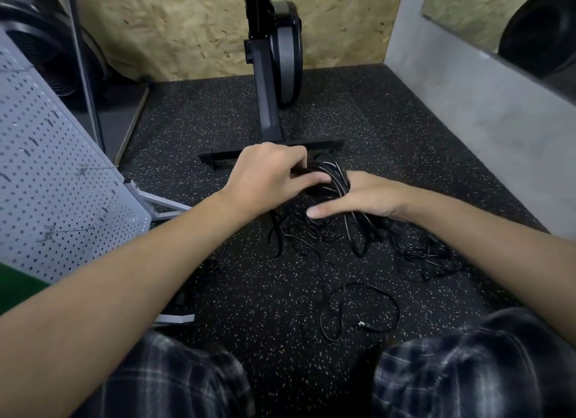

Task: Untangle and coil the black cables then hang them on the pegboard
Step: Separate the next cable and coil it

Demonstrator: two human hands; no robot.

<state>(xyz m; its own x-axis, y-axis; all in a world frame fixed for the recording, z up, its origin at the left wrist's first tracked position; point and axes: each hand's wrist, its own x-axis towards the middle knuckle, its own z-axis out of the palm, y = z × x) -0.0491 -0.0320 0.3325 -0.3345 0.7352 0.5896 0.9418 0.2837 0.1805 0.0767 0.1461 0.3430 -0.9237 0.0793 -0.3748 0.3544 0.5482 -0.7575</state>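
Cables (330, 181): half-coiled tangle on floor (249, 293), mid-far. Step, likely: coiling. Grip: your left hand (271, 174) pinches a strand, right hand (364, 196) holds the loops. Next: pull slack free, wind on; pegboard (62, 168) stands left.

Person had a green top on; only a corner of its sleeve (12, 280) showed, far L, plain mid-green cloth. Below it the left forearm (140, 262) was bare down to the wrist, same w/ the right forearm (483, 240). Both the left hand (268, 174) & the right hand (358, 196) were bare too; R thumbnail was cut short. Legs were in checked cloth: dark navy/black ground w/ thin grey-white lines crossing, seen over the left knee (174, 383) & the right knee (473, 367). Shorts or trousers – couldn't tell, hem out of view.
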